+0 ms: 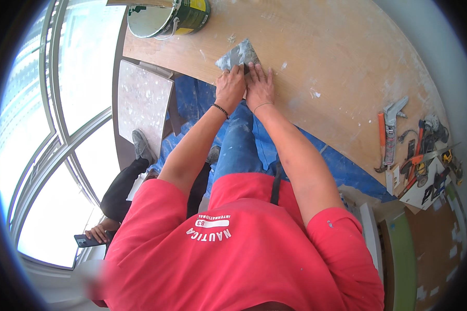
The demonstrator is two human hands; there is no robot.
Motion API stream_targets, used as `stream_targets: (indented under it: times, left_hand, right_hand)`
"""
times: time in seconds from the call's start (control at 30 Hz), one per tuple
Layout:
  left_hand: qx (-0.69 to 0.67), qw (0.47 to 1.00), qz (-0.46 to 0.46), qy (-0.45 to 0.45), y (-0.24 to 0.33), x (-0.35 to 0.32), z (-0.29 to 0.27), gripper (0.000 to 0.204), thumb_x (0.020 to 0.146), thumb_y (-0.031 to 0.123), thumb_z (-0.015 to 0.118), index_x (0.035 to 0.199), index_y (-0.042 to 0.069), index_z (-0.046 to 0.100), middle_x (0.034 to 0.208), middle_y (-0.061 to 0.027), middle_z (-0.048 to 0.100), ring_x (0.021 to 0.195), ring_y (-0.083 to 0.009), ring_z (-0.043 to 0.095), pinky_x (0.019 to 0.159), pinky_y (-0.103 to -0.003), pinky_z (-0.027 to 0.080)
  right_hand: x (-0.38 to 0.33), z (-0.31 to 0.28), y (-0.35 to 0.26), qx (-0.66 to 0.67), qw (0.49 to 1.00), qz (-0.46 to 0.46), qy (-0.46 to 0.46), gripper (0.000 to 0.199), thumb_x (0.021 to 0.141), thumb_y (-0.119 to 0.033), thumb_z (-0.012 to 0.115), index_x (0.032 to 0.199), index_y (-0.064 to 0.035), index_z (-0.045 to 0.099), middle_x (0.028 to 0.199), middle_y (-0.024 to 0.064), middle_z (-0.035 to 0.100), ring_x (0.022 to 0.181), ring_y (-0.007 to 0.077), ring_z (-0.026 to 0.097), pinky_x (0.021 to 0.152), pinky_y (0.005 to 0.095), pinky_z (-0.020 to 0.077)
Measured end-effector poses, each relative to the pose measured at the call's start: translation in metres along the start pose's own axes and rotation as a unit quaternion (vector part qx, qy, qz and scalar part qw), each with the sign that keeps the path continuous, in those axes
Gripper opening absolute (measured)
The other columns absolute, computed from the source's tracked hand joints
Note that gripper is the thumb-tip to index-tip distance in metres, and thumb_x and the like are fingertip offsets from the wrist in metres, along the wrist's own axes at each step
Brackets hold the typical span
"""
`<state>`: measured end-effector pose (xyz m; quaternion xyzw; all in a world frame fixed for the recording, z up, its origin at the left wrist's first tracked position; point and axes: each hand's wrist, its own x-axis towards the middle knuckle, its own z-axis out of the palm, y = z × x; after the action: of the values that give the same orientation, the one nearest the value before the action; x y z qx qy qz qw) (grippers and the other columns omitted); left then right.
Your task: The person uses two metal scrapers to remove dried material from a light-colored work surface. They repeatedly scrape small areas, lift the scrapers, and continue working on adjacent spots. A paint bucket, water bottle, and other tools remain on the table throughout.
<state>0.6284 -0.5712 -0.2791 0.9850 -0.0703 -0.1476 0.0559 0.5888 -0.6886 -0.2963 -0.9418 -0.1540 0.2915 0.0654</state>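
Both my hands meet at the table's near edge, over a flat grey plaster-smeared blade (239,54) that looks like a putty knife. It lies on the wooden tabletop with one corner pointing away from me. My left hand (230,87) has its fingers curled on the near side of the blade, and a dark part shows between the two hands. My right hand (259,88) lies with its fingers stretched and apart, the index fingertip on the blade and the others by its right corner. The handle, if any, is hidden.
A dark green bucket (194,18) stands at the far left. At right lie a caulking gun (391,129), a hammer (382,137) and a saw (431,154) among other tools. Blue sheeting (189,96) covers the floor. Another person's hand (99,231) holds a phone (88,241) by the window.
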Motion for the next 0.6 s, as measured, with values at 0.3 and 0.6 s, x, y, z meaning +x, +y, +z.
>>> stream_targets:
  times: [0.3, 0.6]
  left_hand:
    - [-0.001, 0.997, -0.018, -0.072, 0.004, 0.014, -0.01, 0.044, 0.084, 0.01, 0.07, 0.128, 0.006, 0.068, 0.116, -0.0095, 0.072, 0.101, -0.0346, 0.073, 0.081, -0.047, 0.061]
    - [-0.002, 1.0, 0.01, 0.012, 0.002, 0.032, -0.007, 0.035, 0.085, 0.01, 0.07, 0.12, 0.005, 0.069, 0.116, -0.0109, 0.072, 0.101, -0.0365, 0.072, 0.083, -0.047, 0.06]
  right_hand:
    - [0.002, -0.001, 0.002, 0.0, 1.0, -0.004, -0.021, 0.054, 0.11, -0.029, 0.043, 0.163, -0.0254, 0.046, 0.181, 0.0008, 0.018, 0.166, 0.0229, 0.017, 0.134, 0.058, 0.0026]
    - [0.001, -0.006, 0.002, 0.007, 1.0, 0.002, -0.019, 0.056, 0.11, -0.026, 0.041, 0.165, -0.0233, 0.044, 0.181, 0.0006, 0.018, 0.166, 0.0224, 0.017, 0.134, 0.0569, 0.0035]
